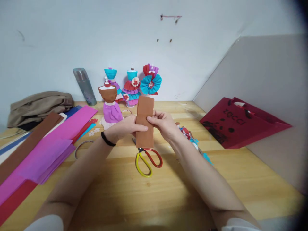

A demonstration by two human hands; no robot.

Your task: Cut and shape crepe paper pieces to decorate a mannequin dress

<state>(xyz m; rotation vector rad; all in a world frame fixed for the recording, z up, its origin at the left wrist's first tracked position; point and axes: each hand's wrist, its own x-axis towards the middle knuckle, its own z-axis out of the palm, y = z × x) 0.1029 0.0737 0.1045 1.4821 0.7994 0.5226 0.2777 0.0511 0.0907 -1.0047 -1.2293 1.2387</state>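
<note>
A folded strip of brown paper (pixel 145 138) is held upright above the table, pinched from both sides. My left hand (pixel 130 125) grips its left edge with the thumb across the front. On the right edge, my right hand (pixel 163 122) pinches it, thumb in front. Scissors (pixel 144 163) with one yellow and one red handle lie on the table just below, their blades partly hidden behind the paper. Left of my hands stands a small dress-form figure (pixel 111 106) with a brown paper top and purple skirt.
Behind are more paper-dressed figures (pixel 132 86) and a grey bottle (pixel 84 86). Coloured paper sheets (pixel 48 141) and a folded brown cloth (pixel 40 106) lie left. Paper scraps (pixel 192 139) lie right, near a red gift bag (pixel 238 123) by the side wall.
</note>
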